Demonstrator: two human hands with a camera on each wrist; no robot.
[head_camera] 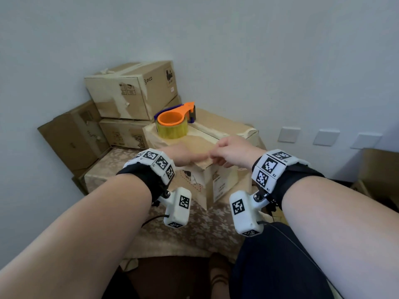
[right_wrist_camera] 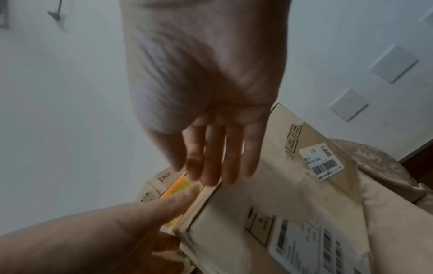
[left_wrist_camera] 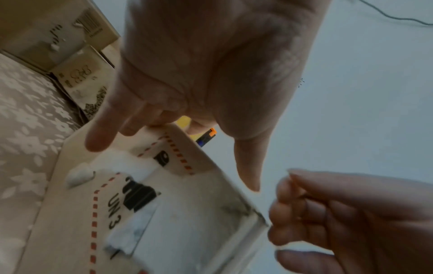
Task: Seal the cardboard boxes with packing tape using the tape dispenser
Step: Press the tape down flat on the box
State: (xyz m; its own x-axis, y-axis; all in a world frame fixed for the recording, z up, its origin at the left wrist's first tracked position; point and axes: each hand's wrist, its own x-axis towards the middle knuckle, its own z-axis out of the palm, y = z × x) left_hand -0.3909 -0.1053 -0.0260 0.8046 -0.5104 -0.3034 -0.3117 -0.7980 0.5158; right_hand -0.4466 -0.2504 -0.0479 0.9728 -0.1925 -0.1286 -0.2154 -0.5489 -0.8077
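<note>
A worn cardboard box (head_camera: 220, 182) stands on the table with one corner towards me. The orange tape dispenser (head_camera: 172, 121), holding a yellow roll, sits on the far part of its top, held by no one. My left hand (head_camera: 187, 155) lies on the box top at the near corner, fingers over the top edge (left_wrist_camera: 131, 126) and thumb stretched out. My right hand (head_camera: 224, 153) hovers just right of it at the same edge, its fingers (right_wrist_camera: 218, 157) pointing down at the box (right_wrist_camera: 281, 204) and nearly touching the left thumb (right_wrist_camera: 164, 204). I see nothing in either hand.
Several sealed boxes (head_camera: 131, 89) are stacked at the back left, and one (head_camera: 73, 137) leans against the wall. A floral cloth (head_camera: 194, 229) covers the table. Wall plates (head_camera: 326, 137) and an open carton (head_camera: 380, 169) are to the right.
</note>
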